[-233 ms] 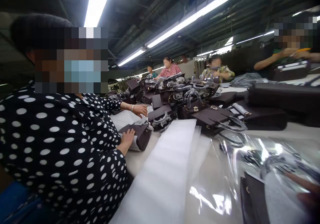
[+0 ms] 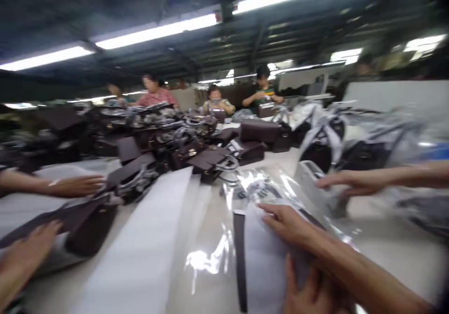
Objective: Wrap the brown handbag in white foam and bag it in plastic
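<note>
Near the lower middle lies a dark brown handbag (image 2: 240,258), with a white foam sheet (image 2: 263,253) over it and clear plastic (image 2: 206,239) about it. My right hand (image 2: 293,225) rests at the top of the sheet, its index finger stretched out and the others slightly bent. Below that forearm, at the bottom edge, my left hand (image 2: 310,290) lies on the sheet with its fingers spread; its wrist is out of view. Motion blurs both hands. The bag's grey wrapped handles (image 2: 261,190) show just beyond my right hand.
A long white foam sheet (image 2: 140,239) lies to the left. Beyond it, a co-worker's hands (image 2: 77,185) touch another brown bag (image 2: 93,225). From the right, another person's hand (image 2: 358,181) reaches a plastic-wrapped item (image 2: 312,178). Bags (image 2: 206,157) are heaped behind.
The view has swung right. Both my hands and the hand reaching in from the right now show, while the co-worker on the left has slid mostly out of frame.
</note>
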`<state>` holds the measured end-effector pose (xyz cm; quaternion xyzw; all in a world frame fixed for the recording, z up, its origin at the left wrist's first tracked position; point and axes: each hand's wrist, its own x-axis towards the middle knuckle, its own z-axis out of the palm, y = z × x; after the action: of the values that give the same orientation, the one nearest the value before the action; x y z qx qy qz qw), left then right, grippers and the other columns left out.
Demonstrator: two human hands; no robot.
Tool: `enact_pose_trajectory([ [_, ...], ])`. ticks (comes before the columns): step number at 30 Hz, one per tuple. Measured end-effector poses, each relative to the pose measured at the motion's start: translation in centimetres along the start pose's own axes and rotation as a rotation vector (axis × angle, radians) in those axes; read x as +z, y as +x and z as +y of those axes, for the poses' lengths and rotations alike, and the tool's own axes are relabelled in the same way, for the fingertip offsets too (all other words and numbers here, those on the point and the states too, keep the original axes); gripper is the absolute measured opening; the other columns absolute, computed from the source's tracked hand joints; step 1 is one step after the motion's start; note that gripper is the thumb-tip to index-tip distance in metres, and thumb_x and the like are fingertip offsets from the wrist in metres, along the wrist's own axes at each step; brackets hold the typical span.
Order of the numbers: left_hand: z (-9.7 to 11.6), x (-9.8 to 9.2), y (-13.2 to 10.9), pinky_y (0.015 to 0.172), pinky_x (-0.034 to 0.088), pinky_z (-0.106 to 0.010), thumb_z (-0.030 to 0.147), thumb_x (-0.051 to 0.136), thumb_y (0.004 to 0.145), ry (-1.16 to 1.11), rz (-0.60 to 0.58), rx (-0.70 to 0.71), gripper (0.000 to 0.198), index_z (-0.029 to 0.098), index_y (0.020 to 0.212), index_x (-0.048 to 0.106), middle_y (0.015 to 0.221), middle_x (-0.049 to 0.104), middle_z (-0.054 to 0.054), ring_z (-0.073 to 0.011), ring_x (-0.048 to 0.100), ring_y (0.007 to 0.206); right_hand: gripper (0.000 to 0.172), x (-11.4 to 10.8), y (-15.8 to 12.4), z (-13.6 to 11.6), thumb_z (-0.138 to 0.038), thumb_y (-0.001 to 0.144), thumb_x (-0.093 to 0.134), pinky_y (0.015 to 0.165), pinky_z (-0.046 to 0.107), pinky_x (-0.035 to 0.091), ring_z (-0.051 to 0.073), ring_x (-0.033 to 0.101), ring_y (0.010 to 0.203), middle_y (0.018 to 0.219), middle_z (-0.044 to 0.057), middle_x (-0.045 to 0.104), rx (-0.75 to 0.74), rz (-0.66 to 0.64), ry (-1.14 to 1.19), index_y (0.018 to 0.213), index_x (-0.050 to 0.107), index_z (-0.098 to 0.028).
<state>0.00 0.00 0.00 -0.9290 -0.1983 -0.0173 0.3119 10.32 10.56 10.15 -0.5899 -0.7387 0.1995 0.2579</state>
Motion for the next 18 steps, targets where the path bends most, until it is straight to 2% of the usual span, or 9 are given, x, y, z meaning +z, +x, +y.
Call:
enact_pose_trajectory([
  [1, 0.6, 0.4, 1.5, 0.092, 0.04, -0.059, 0.03, 0.042, 0.089, -0.065, 0.207, -0.014, 0.022, 0.034, 0.099, 0.061, 0.1, 0.067, -0.002, -0.0237, 0.062, 0.095, 0.041, -1.4, 0.3, 0.0, -0.033, 0.08, 0.046, 0.097, 0.034, 0.044, 0.021, 0.056, 0.109, 0.115, 0.005, 0.062, 0.016, 0.023, -0.005, 0.116, 0.06, -0.02],
  [2, 1.0, 0.7, 2.6, 0.095, 0.033, -0.065, 0.026, 0.044, 0.087, -0.17, 0.546, -0.16, 0.022, 0.03, 0.089, 0.065, 0.09, 0.07, -0.002, -0.025, 0.065, 0.089, 0.041, -2.9, 0.3, 0.2, -0.033, 0.084, 0.043, 0.099, 0.033, 0.042, 0.02, 0.054, 0.112, 0.12, 0.004, 0.059, 0.019, 0.067, 0.003, 0.12, 0.058, -0.018],
  [3, 1.2, 0.9, 3.3, 0.1, 0.027, -0.066, 0.023, 0.046, 0.085, -0.255, 0.809, -0.286, 0.02, 0.027, 0.084, 0.066, 0.087, 0.071, -0.001, -0.0243, 0.065, 0.089, 0.042, -4.4, -0.1, 0.5, -0.032, 0.086, 0.041, 0.098, 0.033, 0.042, 0.021, 0.055, 0.111, 0.12, 0.005, 0.059, 0.03, 0.106, 0.003, 0.121, 0.057, -0.016],
  [5, 1.1, 1.0, 3.7, 0.107, 0.021, -0.06, 0.02, 0.047, 0.085, -0.371, 1.041, -0.397, 0.02, 0.023, 0.078, 0.065, 0.087, 0.071, -0.001, -0.0219, 0.065, 0.094, 0.04, -6.3, -2.2, 1.1, -0.031, 0.088, 0.038, 0.096, 0.036, 0.044, 0.021, 0.058, 0.106, 0.116, 0.006, 0.061, 0.036, 0.132, -0.001, 0.12, 0.057, -0.016],
  [6, 0.9, 0.9, 3.5, 0.108, 0.021, -0.057, 0.02, 0.046, 0.086, -0.388, 1.069, -0.402, 0.02, 0.022, 0.078, 0.064, 0.088, 0.071, -0.001, -0.0206, 0.063, 0.098, 0.038, -6.6, -3.8, 1.5, -0.031, 0.087, 0.04, 0.097, 0.036, 0.043, 0.021, 0.057, 0.108, 0.115, 0.005, 0.062, 0.025, 0.122, 0.001, 0.117, 0.059, -0.017],
  [8, 0.5, 0.6, 3.1, 0.109, 0.022, -0.054, 0.019, 0.046, 0.086, -0.387, 1.071, -0.393, 0.02, 0.021, 0.076, 0.063, 0.086, 0.071, -0.002, -0.0197, 0.062, 0.102, 0.031, -5.7, -7.4, 2.4, -0.031, 0.082, 0.05, 0.1, 0.037, 0.04, 0.023, 0.054, 0.113, 0.113, 0.002, 0.063, -0.026, 0.053, 0.013, 0.107, 0.065, -0.019],
  [11, 0.1, 0.2, 2.9, 0.109, 0.023, -0.053, 0.017, 0.048, 0.085, -0.377, 1.073, -0.401, 0.018, 0.021, 0.075, 0.062, 0.084, 0.072, -0.001, -0.0187, 0.061, 0.104, 0.032, -3.0, -11.2, 4.3, -0.027, 0.088, 0.042, 0.111, 0.041, 0.023, 0.019, 0.036, 0.128, 0.127, -0.001, 0.052, -0.198, -0.099, 0.004, 0.114, 0.06, -0.023],
  [14, -0.3, 0.0, 3.2, 0.109, 0.023, -0.052, 0.016, 0.047, 0.085, -0.387, 1.075, -0.384, 0.02, 0.021, 0.074, 0.062, 0.082, 0.072, 0.0, -0.0174, 0.063, 0.099, 0.034, -1.4, -11.9, 6.0, -0.023, 0.092, 0.036, 0.113, 0.042, 0.013, 0.017, 0.025, 0.133, 0.135, -0.005, 0.04, -0.295, -0.141, -0.068, 0.118, 0.057, -0.028],
  [18, -0.6, -0.1, 3.4, 0.109, 0.021, -0.053, 0.015, 0.045, 0.086, -0.417, 1.073, -0.377, 0.024, 0.021, 0.072, 0.063, 0.08, 0.071, 0.0, -0.0168, 0.065, 0.091, 0.036, -1.6, -11.3, 6.8, -0.02, 0.092, 0.035, 0.114, 0.041, 0.011, 0.017, 0.022, 0.133, 0.138, -0.008, 0.033, -0.387, -0.124, -0.144, 0.119, 0.056, -0.031],
])
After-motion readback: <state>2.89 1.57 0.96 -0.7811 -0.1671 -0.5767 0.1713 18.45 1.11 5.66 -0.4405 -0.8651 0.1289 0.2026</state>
